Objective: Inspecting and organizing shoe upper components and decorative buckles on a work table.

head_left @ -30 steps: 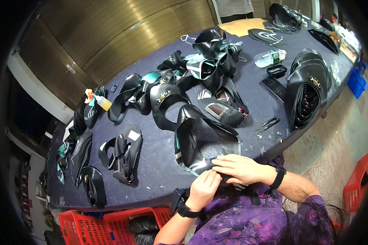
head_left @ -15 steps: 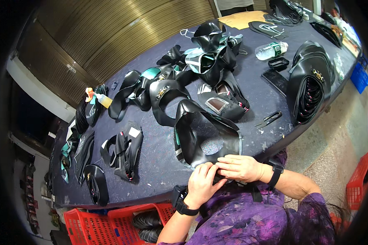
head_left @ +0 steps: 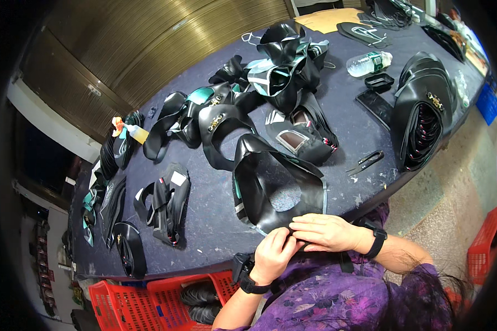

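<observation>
At lower centre of the frame, the left hand [head_left: 273, 252] pinches the near rim of a black leather piece [head_left: 276, 190], fingers curled tight on it. The right hand [head_left: 327, 231] lies flat across the same rim, fingertips meeting the left. This happens right at the table [head_left: 215, 231] edge; bare dark surface opens to the left. The piece is glossy, looped around an open middle, its long axis running up-left toward the centre pile. Small snips [head_left: 364, 163] lie to the right.
</observation>
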### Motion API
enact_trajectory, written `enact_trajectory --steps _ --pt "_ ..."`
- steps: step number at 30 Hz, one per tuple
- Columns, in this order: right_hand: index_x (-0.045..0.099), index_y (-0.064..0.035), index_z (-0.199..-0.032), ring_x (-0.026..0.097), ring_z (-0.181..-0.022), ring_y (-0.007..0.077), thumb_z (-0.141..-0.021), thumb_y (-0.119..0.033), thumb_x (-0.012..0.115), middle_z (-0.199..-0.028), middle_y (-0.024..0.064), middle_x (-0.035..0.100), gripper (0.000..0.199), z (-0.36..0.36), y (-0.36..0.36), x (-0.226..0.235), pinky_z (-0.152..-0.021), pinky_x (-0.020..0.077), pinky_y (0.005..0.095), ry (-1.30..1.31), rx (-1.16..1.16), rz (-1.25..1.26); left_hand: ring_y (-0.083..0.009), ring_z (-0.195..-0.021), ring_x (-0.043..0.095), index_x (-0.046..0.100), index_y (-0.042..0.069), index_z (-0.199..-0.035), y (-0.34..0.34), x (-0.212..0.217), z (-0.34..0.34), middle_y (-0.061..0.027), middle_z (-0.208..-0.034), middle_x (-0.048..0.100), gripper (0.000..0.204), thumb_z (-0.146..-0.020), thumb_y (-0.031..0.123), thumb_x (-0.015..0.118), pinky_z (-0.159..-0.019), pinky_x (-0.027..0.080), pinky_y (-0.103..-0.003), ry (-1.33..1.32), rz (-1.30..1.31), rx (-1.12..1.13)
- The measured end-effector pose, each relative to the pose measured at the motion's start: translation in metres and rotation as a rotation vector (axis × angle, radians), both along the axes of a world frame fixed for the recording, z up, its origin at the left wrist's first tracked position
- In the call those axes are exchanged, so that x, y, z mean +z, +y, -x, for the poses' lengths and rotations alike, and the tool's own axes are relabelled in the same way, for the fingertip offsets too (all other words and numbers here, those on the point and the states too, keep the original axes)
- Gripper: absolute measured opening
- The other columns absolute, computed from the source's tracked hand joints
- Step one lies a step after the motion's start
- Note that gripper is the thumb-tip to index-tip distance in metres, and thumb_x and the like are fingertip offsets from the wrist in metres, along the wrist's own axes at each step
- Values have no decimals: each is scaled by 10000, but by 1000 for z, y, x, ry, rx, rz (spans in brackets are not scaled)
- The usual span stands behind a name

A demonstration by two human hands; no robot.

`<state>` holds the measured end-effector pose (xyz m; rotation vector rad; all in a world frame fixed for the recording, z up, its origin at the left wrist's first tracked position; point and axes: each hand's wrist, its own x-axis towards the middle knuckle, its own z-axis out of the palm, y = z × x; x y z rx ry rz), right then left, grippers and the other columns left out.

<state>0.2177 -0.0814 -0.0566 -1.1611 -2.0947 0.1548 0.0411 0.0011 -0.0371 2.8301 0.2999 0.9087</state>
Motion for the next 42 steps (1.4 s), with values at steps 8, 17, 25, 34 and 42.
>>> enact_trajectory --steps 8,17,25,34,42 --pt "582 -18 -988 521 -1070 270 -727 -190 658 -1124 122 558 322 6 3 -1 -909 428 356 80 -42 -14 -260 -791 559 555 6 -806 -3 -4 -1 -115 -855 537 179 -718 135 641 -666 481 -330 53 -84 44" --pt "589 -26 -902 621 -832 255 -733 -97 596 -885 107 632 184 14 12 -9 -740 507 326 190 -167 -182 -293 -912 526 531 10 -1051 1 10 0 -140 -1090 526 488 -627 154 725 -790 436 -364 131 154 115" --pt "571 -71 -834 588 -604 239 -763 -136 603 -643 84 579 101 23 30 6 -517 438 348 211 -379 -94 -288 -977 502 534 19 -1114 10 14 -1 -116 -1155 530 602 -588 203 761 -866 403 -360 198 331 95" --pt "591 -27 -844 614 -714 266 -755 -103 609 -821 110 629 119 15 9 -8 -632 511 336 271 -134 -177 -265 -1081 459 519 69 -1167 11 23 9 -85 -1240 491 751 -497 275 788 -903 369 -387 312 258 55" --pt "597 -38 -955 594 -948 241 -730 -143 640 -1031 118 604 252 -4 -21 -11 -834 492 349 -112 -9 -210 -240 -1166 373 474 202 -1233 2 -3 17 -71 -1349 362 648 -623 162 688 -933 315 -392 401 -75 134"
